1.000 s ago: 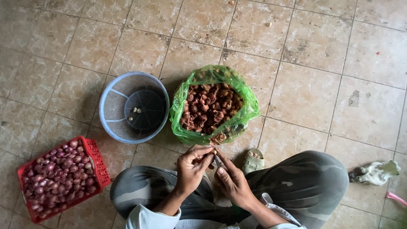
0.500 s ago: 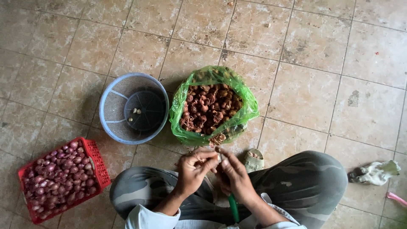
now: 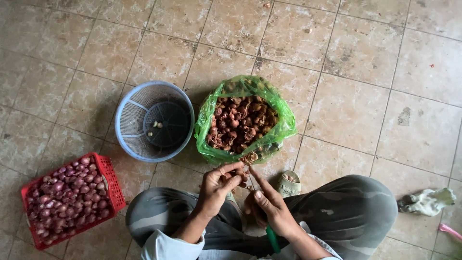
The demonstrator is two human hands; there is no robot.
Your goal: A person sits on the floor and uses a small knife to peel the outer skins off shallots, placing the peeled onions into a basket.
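I see my left hand (image 3: 219,185) pinching a small shallot (image 3: 239,177) just below the green bag (image 3: 284,126); my right hand (image 3: 267,207), gripping a green-handled knife (image 3: 272,238), touches it from the right

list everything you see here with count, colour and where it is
red basket: one, red, lower left, full of purple shallots
round basket: one, pale blue, centre left, a few pale bits inside
bag: one, green, centre, open, filled with brown shallots
rag: one, whitish, right on the floor
floor: beige tiles
knife: one, green handle, in right hand
left hand: pinching a small shallot
right hand: beside it, index finger out
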